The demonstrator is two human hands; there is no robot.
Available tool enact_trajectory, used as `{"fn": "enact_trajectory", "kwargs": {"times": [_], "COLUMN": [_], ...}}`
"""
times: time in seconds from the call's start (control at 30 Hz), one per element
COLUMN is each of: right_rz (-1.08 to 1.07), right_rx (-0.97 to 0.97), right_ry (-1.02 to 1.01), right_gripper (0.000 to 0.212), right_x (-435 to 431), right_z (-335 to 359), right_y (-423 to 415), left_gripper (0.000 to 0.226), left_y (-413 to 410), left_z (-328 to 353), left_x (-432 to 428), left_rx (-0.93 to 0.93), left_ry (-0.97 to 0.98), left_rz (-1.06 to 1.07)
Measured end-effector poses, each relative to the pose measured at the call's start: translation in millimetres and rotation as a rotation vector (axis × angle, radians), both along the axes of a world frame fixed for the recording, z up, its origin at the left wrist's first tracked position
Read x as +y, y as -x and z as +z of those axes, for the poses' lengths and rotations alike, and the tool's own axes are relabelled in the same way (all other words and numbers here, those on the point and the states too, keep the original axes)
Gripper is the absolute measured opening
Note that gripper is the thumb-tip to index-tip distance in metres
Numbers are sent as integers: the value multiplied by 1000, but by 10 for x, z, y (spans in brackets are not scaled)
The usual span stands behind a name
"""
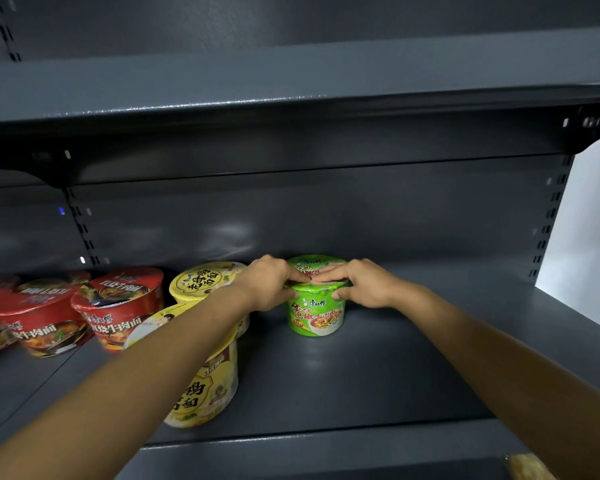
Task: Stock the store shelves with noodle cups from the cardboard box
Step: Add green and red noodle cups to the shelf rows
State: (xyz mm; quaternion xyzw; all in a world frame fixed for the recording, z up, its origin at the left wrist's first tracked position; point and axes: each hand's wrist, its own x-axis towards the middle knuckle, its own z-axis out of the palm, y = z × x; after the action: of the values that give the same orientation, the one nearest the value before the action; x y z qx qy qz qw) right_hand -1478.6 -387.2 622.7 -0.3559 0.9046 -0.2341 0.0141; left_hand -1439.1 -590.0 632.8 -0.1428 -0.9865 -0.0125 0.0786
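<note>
A green noodle cup [315, 317] stands upright on the dark grey shelf [378, 368], near its back wall. My left hand [267, 284] grips the cup's rim from the left, fingers over the lid and thumb on the side. My right hand [359, 282] grips the rim from the right in the same way. Left of it stand two yellow noodle cups, one at the back [201, 278] and one at the front [205, 386] partly hidden by my left forearm.
Several red noodle cups [118, 306] fill the shelf's left part. An upper shelf [291, 84] overhangs close above. Bare shelf surface lies right of the green cup up to the slotted upright [548, 223]. A cardboard corner [529, 467] shows at bottom right.
</note>
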Motion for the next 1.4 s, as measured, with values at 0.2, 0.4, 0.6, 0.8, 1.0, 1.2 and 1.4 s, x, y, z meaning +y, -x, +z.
{"fn": "enact_trajectory", "kwargs": {"times": [0.2,0.4,0.6,0.8,1.0,1.2,1.4], "right_rz": [-40,15,123,220,307,397,537], "right_rx": [-4,46,90,65,46,47,-16], "right_ry": [-15,123,259,277,287,238,169], "right_gripper": [67,47,42,38,32,30,26], "right_x": [-13,-274,-719,-1241,-1924,-2701,-3457], "right_z": [44,161,267,382,428,359,148], "right_y": [-47,-193,-476,-857,-1411,-2094,-2800], "left_gripper": [49,39,33,41,43,27,26], "left_y": [-85,-290,-683,-1205,-1896,-2698,-3578], "left_z": [44,128,221,278,265,173,-62], "left_x": [10,-78,-363,-807,-1396,-2069,-2691], "left_rx": [-8,105,256,323,390,370,324], "left_ry": [17,-17,-25,-72,-111,-83,-108], "left_rz": [25,36,127,238,316,409,507]}}
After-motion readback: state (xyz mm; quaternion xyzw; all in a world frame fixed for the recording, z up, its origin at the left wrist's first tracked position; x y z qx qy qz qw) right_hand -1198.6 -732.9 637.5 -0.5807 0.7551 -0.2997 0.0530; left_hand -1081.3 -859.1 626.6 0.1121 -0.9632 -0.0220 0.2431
